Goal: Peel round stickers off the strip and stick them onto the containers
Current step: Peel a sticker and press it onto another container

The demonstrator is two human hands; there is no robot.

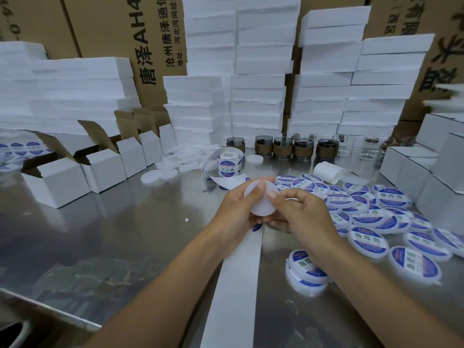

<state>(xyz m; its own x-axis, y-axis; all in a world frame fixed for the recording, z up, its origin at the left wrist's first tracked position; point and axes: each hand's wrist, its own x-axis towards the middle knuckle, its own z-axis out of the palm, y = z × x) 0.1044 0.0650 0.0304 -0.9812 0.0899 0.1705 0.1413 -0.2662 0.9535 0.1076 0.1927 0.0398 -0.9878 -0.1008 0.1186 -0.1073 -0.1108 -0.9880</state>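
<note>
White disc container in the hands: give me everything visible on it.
The container is a flat round disc of frosted white plastic; the face toward the camera is plain, no sticker visible. It is held above the steel table, tilted toward the camera. The left hand grips its left side, thumb on the face; the right hand pinches its right edge. The white backing strip runs beneath; contact is hidden.

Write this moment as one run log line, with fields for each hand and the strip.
left hand: holds white container | right hand: holds it too | strip: runs from under hands toward camera | labelled containers: piled at right
</note>
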